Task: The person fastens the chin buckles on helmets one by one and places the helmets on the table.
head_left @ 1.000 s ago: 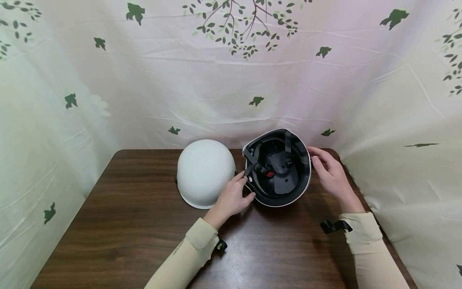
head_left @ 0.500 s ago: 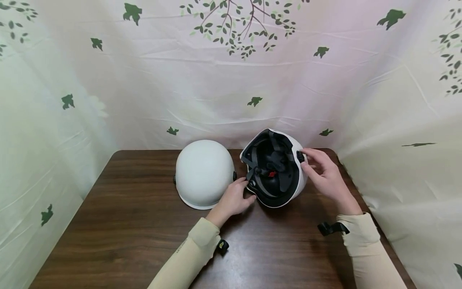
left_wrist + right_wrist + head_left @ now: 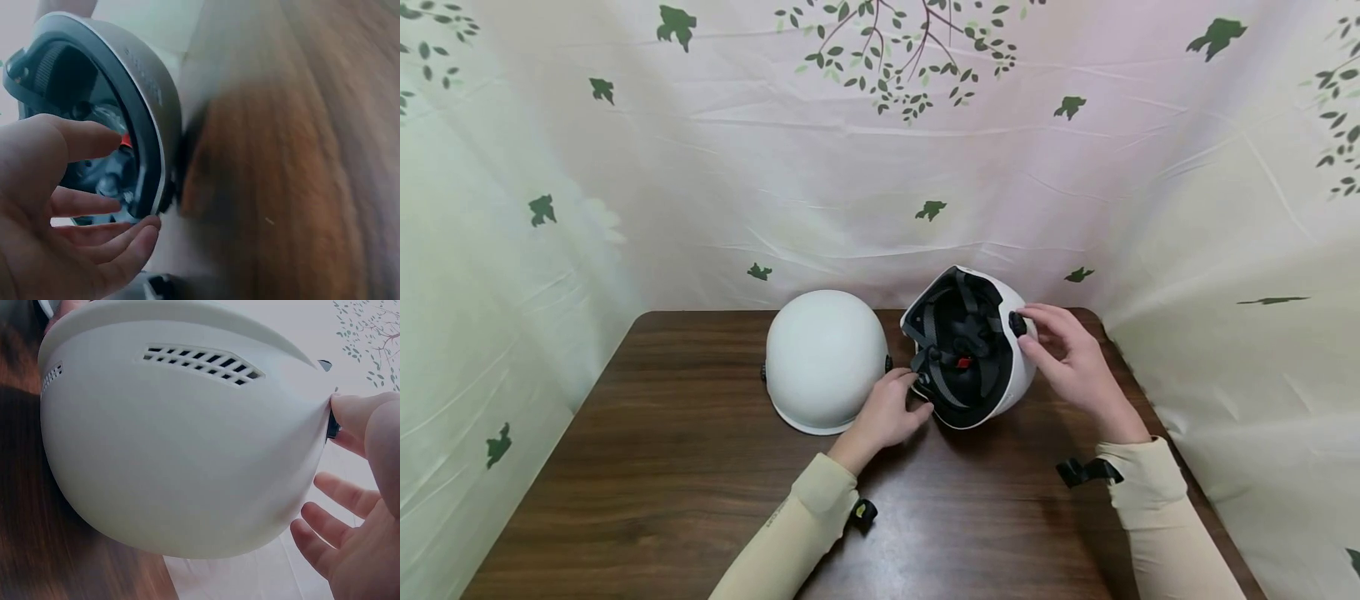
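Observation:
A white helmet (image 3: 1018, 379) lies tipped on its side, its black padded inside facing up and left. Dark straps and a small red buckle (image 3: 964, 363) show inside it. My right hand (image 3: 1071, 358) pinches the black side knob (image 3: 333, 423) between thumb and forefinger; its other fingers stay spread beside the shell. With fingers loosely extended, my left hand (image 3: 889, 412) touches the helmet's near-left rim; in the left wrist view a fingertip meets the rim (image 3: 164, 169). Close to the left hand, a second white helmet (image 3: 826, 360) sits dome up.
Both helmets stand near the back of a dark wooden table (image 3: 685, 467). A pale curtain (image 3: 835, 183) with leaf prints hangs behind and along both sides. Vent slots (image 3: 203, 364) show in the tipped helmet's shell.
The tipped helmet has turned toward the left, so more of its white right side shows. My right hand has moved left with it onto the knob. The left hand has hardly moved.

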Tool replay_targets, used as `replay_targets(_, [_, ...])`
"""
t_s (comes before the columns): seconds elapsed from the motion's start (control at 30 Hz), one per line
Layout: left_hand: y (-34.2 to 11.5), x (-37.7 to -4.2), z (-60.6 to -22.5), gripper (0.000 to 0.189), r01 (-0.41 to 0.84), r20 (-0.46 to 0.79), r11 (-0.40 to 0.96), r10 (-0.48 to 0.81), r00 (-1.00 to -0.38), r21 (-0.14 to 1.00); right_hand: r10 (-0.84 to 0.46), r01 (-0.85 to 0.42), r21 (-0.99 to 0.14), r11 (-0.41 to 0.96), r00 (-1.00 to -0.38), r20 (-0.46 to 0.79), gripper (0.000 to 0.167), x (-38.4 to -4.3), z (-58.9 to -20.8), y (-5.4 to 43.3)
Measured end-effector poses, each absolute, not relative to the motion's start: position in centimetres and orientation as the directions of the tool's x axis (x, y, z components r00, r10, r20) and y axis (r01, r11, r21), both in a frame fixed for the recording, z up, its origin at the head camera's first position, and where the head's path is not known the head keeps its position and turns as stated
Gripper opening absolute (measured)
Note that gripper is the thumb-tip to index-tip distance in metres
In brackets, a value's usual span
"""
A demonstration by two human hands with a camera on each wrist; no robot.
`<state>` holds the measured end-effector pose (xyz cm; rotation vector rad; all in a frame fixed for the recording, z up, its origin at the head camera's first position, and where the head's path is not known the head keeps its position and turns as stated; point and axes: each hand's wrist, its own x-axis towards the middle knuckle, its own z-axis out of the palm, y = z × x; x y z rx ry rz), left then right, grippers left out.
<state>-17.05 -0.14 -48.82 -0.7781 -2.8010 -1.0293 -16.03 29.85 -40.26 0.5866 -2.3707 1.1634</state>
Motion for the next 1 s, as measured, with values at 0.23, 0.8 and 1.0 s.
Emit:
replay_targets(0.23, [1.2, -16.8, -45.9, 0.043, 0.559, 0.4, 0.481, 0.398, -0.826, 0.676, -0.184, -0.549, -0.614, 0.567, -0.811, 0.555, 0.045, -16.0, -40.0, 29.5])
replay_targets(0.8, [5.7, -17.2, -39.6, 0.054, 0.651, 0.487, 0.267, 0.48, -0.729, 0.711, -0.204, -0.539, -0.602, 0.588, -0.82, 0.535, 0.041, -16.1, -40.0, 29.1])
replay_targets(1.0, [5.7, -17.3, -39.7, 0.058, 0.621, 0.472, 0.252, 0.461, -0.751, 0.742, -0.206, -0.478, -0.61, 0.632, -0.862, 0.463, 0.048, -16.2, -40.0, 29.4])
